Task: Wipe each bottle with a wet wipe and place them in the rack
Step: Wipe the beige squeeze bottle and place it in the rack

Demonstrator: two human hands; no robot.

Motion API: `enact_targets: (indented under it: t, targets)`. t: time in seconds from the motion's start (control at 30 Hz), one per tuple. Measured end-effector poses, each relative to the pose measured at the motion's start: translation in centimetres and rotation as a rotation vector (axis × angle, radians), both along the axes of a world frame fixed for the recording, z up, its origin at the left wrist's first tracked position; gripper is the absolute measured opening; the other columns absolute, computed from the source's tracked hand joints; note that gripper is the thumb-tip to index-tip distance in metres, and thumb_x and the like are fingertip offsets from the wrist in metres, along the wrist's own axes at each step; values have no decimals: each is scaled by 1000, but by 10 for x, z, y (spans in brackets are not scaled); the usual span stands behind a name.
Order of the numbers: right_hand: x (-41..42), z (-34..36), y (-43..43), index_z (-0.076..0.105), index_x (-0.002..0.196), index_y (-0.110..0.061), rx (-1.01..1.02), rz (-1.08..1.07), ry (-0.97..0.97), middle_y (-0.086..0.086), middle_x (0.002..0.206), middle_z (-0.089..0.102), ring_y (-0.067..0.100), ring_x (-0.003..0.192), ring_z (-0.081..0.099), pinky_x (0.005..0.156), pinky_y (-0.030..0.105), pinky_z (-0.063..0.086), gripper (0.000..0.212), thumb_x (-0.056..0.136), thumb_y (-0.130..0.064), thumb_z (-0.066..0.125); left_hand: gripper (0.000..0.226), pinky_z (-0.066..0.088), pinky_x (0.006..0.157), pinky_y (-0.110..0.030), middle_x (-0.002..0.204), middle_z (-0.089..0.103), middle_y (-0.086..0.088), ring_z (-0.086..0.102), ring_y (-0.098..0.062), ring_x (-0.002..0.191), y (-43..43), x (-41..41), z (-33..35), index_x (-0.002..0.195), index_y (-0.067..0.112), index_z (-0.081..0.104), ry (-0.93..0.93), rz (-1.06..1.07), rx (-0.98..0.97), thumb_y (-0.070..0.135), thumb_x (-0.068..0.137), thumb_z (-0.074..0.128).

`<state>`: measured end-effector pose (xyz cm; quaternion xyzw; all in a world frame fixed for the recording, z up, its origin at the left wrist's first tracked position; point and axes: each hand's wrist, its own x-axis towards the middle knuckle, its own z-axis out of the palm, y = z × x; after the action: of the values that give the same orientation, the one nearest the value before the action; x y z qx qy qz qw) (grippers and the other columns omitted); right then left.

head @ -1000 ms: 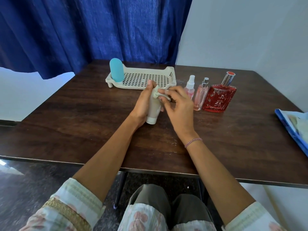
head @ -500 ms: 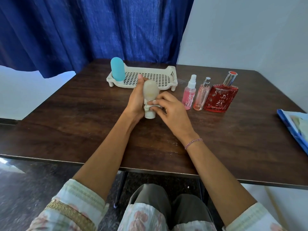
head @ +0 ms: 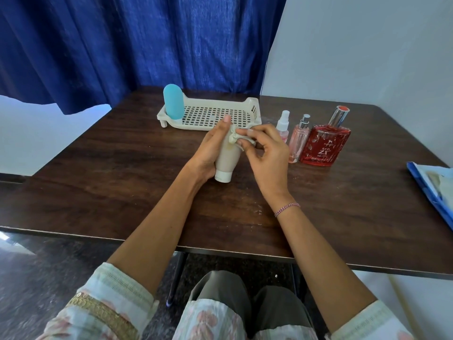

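Note:
My left hand [head: 208, 153] grips a beige tube bottle [head: 227, 161], cap down on the table, tilted slightly. My right hand [head: 266, 153] pinches a crumpled wet wipe [head: 234, 137] against the tube's upper end. Behind them stands the cream perforated rack [head: 245, 106], with a light blue bottle [head: 173, 101] upright in its left corner. To the right in a row stand a small pink spray bottle [head: 282, 125], a pale pink pump bottle [head: 299, 141] and a large red perfume bottle [head: 328, 143].
The dark wooden table [head: 122, 182] ends at a near edge just above my knees. A blue-edged packet [head: 434, 187] lies at the table's right edge. Blue curtains hang behind the rack, with a white wall to the right.
The wipe in my right hand has gone from the tube's lower part up to its top end. My left hand has kept its hold and tilted the tube a little.

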<state>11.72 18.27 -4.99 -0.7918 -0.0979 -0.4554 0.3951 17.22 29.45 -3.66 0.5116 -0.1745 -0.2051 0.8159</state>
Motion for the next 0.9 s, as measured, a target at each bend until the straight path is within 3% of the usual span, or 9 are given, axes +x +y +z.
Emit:
enact_targets:
  t: [0.13,0.27,0.37,0.43,0.5,0.6,0.73,0.9]
  targets:
    - [0,-2,1,71,99,-8,21,84,39,0,94,59,3,92,54,74,19,53,18,81,-6,69,32,56,68,-25,96,71,-4,68,-14,84,2,5,-1,109,10,60,23,54,-19,35,97,45]
    - [0,-6,6,72,99,-9,-19,203,107,0,91,57,10,88,58,74,29,55,20,79,-5,71,38,55,56,-27,81,70,-4,66,-15,67,6,11,-1,106,8,56,117,179,-112,44,94,48]
    - [0,-10,13,72,99,-10,-95,288,183,-2,89,55,9,82,56,72,23,52,20,80,-7,71,42,51,51,-24,64,64,-1,59,-10,54,10,15,-1,91,10,59,195,345,-137,51,92,48]
    - [-1,-11,15,72,99,-11,-162,314,207,-4,89,54,7,80,55,71,14,44,20,80,-8,71,43,51,52,-23,63,63,1,58,-9,55,14,18,-3,89,12,61,235,438,-164,52,92,47]
    - [-1,-11,16,72,99,-11,-234,308,202,-3,91,55,9,84,55,74,16,44,20,80,-9,71,43,50,54,-23,63,63,2,59,-8,55,18,21,-5,90,13,62,269,488,-202,53,93,45]
    - [-1,-12,18,71,98,-10,-346,259,175,1,98,55,16,91,54,79,25,47,20,79,-9,72,44,50,53,-25,60,63,2,58,-9,51,20,23,-8,88,14,63,368,520,-260,54,93,44]
    - [-1,-11,19,70,97,-10,-438,194,139,5,98,53,17,91,50,80,22,43,20,77,-9,73,44,50,52,-27,56,60,0,56,-11,45,13,25,-12,85,14,62,414,503,-235,51,96,41]
    - [-2,-10,16,72,92,-16,-330,234,171,0,94,54,13,90,51,80,20,42,20,75,-5,74,42,52,49,-26,49,60,1,57,-11,44,6,24,-11,89,14,60,434,459,-161,49,97,38]
